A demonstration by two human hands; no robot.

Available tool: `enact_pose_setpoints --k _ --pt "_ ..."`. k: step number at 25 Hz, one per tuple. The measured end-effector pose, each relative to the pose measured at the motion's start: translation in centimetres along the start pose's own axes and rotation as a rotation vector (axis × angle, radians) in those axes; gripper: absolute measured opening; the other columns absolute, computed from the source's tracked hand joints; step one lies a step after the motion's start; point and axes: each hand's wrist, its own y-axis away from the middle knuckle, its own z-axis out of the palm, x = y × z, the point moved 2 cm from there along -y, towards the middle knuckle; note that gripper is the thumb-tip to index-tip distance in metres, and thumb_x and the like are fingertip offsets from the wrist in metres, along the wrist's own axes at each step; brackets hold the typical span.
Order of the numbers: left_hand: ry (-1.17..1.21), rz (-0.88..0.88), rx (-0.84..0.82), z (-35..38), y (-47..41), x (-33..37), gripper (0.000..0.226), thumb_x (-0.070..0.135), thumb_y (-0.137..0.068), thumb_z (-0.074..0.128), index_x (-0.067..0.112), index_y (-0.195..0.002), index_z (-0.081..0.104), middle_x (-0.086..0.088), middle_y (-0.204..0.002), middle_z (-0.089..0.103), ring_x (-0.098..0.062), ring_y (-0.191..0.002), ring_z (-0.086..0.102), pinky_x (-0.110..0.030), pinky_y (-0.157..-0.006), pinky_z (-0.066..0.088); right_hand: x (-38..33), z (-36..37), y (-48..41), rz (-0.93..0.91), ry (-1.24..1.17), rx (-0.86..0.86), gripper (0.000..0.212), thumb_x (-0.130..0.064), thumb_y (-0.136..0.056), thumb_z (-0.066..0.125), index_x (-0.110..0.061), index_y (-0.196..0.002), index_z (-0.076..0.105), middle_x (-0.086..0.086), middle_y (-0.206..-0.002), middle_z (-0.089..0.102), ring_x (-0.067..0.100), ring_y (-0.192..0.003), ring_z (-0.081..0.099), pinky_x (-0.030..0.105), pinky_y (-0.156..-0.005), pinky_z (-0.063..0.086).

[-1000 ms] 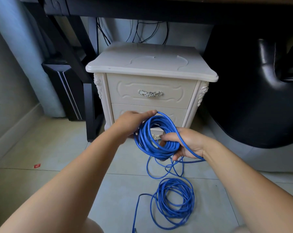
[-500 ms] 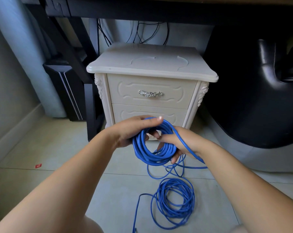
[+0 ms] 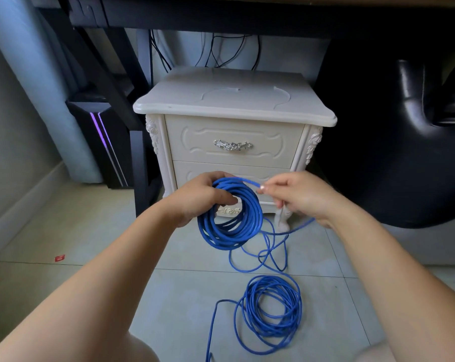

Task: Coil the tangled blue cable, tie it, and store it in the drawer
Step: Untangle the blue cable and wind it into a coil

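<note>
Blue cable (image 3: pixel 255 215): hanging coiled before the nightstand (image 3: pixel 234 105), the remainder lying looped on the floor (image 3: pixel 116 244).
Left hand (image 3: pixel 200 197): gripping the coiled turns.
Right hand (image 3: pixel 299 197): pinching one strand.
Drawers (image 3: pixel 195 142): sitting closed behind.

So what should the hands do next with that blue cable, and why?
Probably the right hand should lay the strand it pinches over the coil held by the left hand as one more loop: plenty of cable lies loose on the floor.
</note>
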Motion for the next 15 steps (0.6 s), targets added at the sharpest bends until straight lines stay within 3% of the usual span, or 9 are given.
enact_pose_setpoints --k 2,4,7,9,13,15 --pt "-0.016 0.023 0.050 -0.4 0.1 -0.1 0.020 0.003 -0.086 0.066 0.015 -0.102 0.069 0.011 -0.058 0.057 -0.010 -0.052 0.044 -0.023 -0.051 0.036 0.3 -1.1 -0.2 -0.076 -0.108 0.112 0.014 -0.025 -0.095 0.061 -0.021 -0.092 0.074 -0.008 -0.053 0.046 0.001 -0.040 0.035 0.011 -0.042 0.026" --pt "0.004 0.043 0.067 -0.5 0.3 0.1 0.020 0.004 -0.087 0.065 0.018 -0.100 0.071 0.011 -0.058 0.055 -0.011 -0.053 0.040 -0.023 -0.051 0.034 0.8 -1.5 -0.1 -0.032 -0.150 0.077 0.015 -0.021 -0.097 0.058 -0.019 -0.093 0.072 -0.003 -0.060 0.048 0.003 -0.048 0.042 0.015 -0.047 0.036" --pt "0.107 0.065 0.091 0.1 0.3 0.2 0.023 0.000 -0.087 0.062 0.019 -0.097 0.070 0.007 -0.053 0.045 -0.011 -0.050 0.038 -0.022 -0.048 0.035 1.5 0.4 0.1 0.105 -0.151 -0.044 0.013 -0.020 -0.099 0.055 -0.017 -0.090 0.065 0.006 -0.078 0.062 0.015 -0.066 0.062 0.035 -0.067 0.057" --pt "0.141 0.082 0.152 0.1 0.2 0.3 0.027 -0.003 -0.087 0.059 0.020 -0.098 0.069 0.008 -0.052 0.043 -0.012 -0.051 0.039 -0.024 -0.047 0.037 1.5 1.9 0.0 0.141 -0.240 -0.102 0.011 -0.023 -0.100 0.053 -0.015 -0.098 0.060 0.011 -0.094 0.066 0.024 -0.079 0.070 0.050 -0.078 0.059" --pt "0.247 0.120 0.193 -0.3 0.1 0.4 0.035 -0.005 -0.087 0.056 0.019 -0.109 0.068 0.003 -0.061 0.043 -0.013 -0.054 0.037 -0.025 -0.049 0.037 1.0 3.5 -0.2 0.145 -0.676 -0.268 0.041 -0.044 -0.092 0.056 -0.022 -0.127 0.059 0.012 -0.116 0.064 0.033 -0.106 0.066 0.060 -0.078 0.056" --pt "0.299 0.139 0.176 0.2 0.2 0.6 0.040 -0.007 -0.087 0.054 0.020 -0.113 0.067 0.004 -0.060 0.043 -0.012 -0.052 0.037 -0.024 -0.048 0.036 0.9 4.6 0.1 0.092 -0.698 -0.240 0.049 -0.043 -0.086 0.068 -0.024 -0.129 0.056 0.012 -0.116 0.065 0.028 -0.107 0.066 0.061 -0.083 0.055"
